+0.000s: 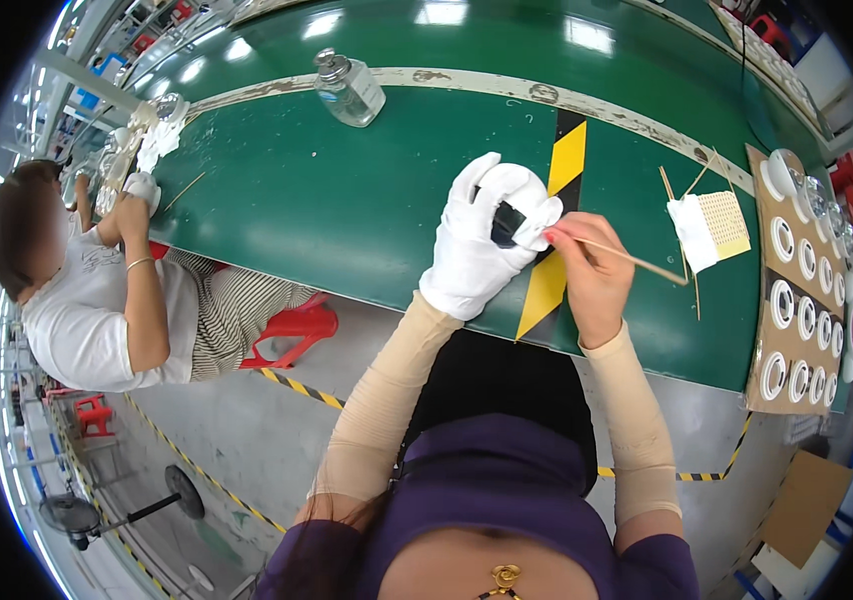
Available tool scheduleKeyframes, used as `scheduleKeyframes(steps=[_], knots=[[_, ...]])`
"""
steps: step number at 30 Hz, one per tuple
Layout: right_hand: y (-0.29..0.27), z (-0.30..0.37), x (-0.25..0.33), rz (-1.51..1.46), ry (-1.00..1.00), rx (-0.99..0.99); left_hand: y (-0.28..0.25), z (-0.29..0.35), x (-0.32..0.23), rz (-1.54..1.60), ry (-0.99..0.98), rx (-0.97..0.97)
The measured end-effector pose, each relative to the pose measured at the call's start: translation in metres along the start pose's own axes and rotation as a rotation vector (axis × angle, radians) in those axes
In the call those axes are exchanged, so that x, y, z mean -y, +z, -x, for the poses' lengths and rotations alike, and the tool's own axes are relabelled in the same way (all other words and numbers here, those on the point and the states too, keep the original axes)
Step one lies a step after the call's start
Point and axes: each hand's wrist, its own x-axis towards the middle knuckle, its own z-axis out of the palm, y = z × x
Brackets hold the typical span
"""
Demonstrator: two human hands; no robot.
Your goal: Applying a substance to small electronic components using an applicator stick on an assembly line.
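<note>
The left hand (477,245), in a white glove, is wrapped around a round white piece (509,222) with a dark middle. The right hand (599,275) is bare, and its fingers pinch a thin stick (644,264) just beside that glove. I think the stick's tip is being used on the piece, but the gloved thumb makes it hard to see. That seems to need a steady left hand and small, soft pokes.

Under the grip is a green table (347,200) with a yellow and black stripe (567,155). Right of the grip lie a white cloth (691,228) and more sticks, near the held stick's back end, so it could bump them. Farther right are white rings (782,305). A clear bottle (351,92) stands up and left, out of the way.
</note>
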Motion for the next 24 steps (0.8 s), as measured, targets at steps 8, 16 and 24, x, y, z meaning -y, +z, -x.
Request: scheduleKeyframes(steps=[8,16,24], knots=[[-0.001,-0.001,0.016,-0.235,0.08,-0.069,-0.002,-0.001,0.005,-0.002,0.091,-0.017],[-0.012,-0.001,0.019,-0.08,0.247,-0.03,-0.002,-0.002,0.0,0.041,0.042,0.005],[-0.007,-0.068,0.048,-0.279,0.087,0.102,-0.006,-0.003,-0.008,0.011,-0.084,-0.107]])
